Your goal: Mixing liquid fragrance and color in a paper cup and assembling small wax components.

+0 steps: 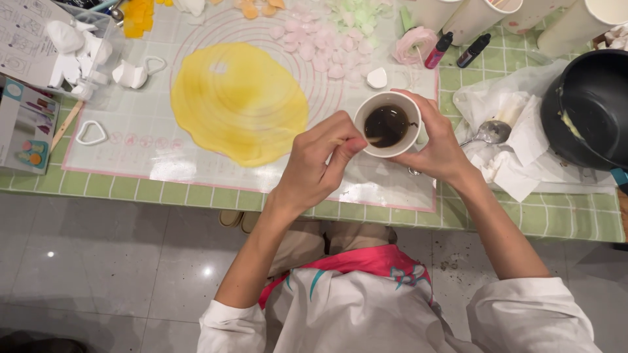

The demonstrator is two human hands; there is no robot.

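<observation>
Head view: right hand (437, 145) grips cup (388, 124); left hand (320, 163) pinches stick (356, 140).

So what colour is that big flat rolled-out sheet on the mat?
Yellow; the rolled-out sheet shows best in the head view.

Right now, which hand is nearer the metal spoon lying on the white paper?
Right. The right hand grips the white cup just beside the spoon; the left hand is beyond the cup, holding a thin stick.

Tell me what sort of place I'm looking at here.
Probably a home or hobby craft table. A yellow rolled-out sheet lies on a work mat beside white cutters and pink petal pieces, and the tablecloth is green checked.
</observation>
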